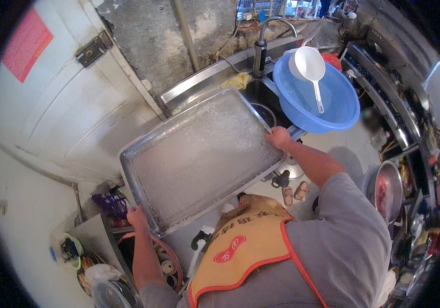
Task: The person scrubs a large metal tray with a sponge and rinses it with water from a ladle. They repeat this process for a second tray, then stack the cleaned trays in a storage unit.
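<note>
A large rectangular metal tray (200, 165) spans the space in front of me, its inner surface wet and shiny. My left hand (138, 218) grips its near left rim, and my right hand (280, 138) holds the right rim. The tray's far side lies over part of a steel sink (257, 92). Beside my right hand, a blue plastic basin (343, 102) sits at the sink's right side. A white long-handled ladle (309, 65) rests in or over that basin. The fingers beneath the tray's rim are partly hidden.
A curved faucet (260, 54) rises behind the sink, near a yellow cloth (237, 81). At the left stands a white door (62, 104). A metal bowl (395, 192) with reddish contents stands at right. Slippers (288, 195) and a lid (290, 169) lie below the tray.
</note>
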Action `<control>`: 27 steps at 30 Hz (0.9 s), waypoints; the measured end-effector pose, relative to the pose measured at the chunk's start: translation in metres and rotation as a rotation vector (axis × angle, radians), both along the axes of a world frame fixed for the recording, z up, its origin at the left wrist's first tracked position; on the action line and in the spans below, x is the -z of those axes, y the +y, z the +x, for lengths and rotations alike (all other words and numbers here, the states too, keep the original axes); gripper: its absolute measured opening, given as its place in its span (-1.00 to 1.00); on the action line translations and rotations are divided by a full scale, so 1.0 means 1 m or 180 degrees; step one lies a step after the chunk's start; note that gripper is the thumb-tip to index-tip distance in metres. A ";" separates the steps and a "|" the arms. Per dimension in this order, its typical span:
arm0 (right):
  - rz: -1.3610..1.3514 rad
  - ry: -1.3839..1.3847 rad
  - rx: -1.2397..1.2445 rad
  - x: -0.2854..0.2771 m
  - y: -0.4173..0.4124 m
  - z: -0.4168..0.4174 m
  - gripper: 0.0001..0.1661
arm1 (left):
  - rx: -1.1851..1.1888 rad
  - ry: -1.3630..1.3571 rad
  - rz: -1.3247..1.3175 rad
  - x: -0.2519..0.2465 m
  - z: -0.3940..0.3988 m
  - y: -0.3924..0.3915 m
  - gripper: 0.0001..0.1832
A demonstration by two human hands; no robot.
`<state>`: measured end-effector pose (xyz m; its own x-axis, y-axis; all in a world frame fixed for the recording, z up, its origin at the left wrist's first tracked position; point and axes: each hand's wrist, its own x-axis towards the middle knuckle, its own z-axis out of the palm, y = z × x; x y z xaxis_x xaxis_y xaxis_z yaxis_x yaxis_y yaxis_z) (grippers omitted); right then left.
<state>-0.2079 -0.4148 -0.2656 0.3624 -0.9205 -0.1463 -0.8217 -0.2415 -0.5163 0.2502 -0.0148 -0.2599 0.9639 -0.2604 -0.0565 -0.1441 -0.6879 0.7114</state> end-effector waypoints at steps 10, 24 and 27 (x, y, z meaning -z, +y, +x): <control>0.0274 -0.0131 0.0007 0.040 -0.025 0.028 -0.40 | 0.0077 -0.0323 0.0755 0.017 0.000 -0.009 -0.69; 0.2589 -0.1639 0.0681 0.206 -0.201 0.070 -0.24 | -0.0114 -0.0350 0.0858 0.013 -0.018 -0.033 -0.56; 0.1771 0.0342 -0.0306 0.188 -0.196 0.082 -0.41 | -0.0292 -0.0200 0.0882 0.024 -0.019 -0.003 -0.56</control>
